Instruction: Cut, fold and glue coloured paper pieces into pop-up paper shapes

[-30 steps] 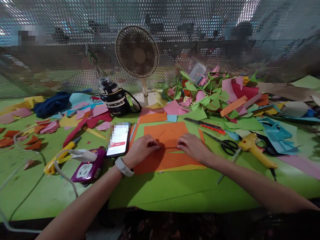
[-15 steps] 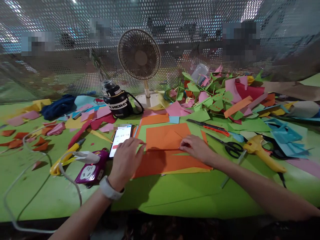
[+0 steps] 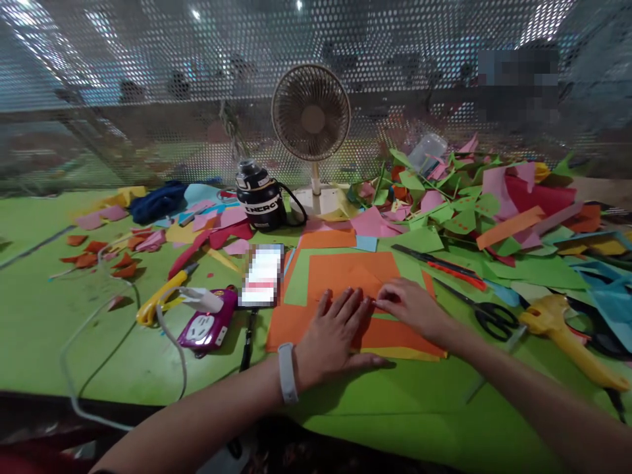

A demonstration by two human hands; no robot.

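Plainly, the left hand is open with its fingers spread, palm down and pressing on the folded orange paper. The right hand is curled, thumb and fingertips drawn together at that paper's near edge; whether they pinch it I cannot tell. The paper lies in front of the person on other orange sheets, above the green surface. A pale band circles the left wrist. On the black bottle, white lettering reads "ENERGY", its ends curving away. The phone, left of the paper, has a pixelated screen that cannot be read. Black-handled scissors and a yellow glue gun lie to the right.
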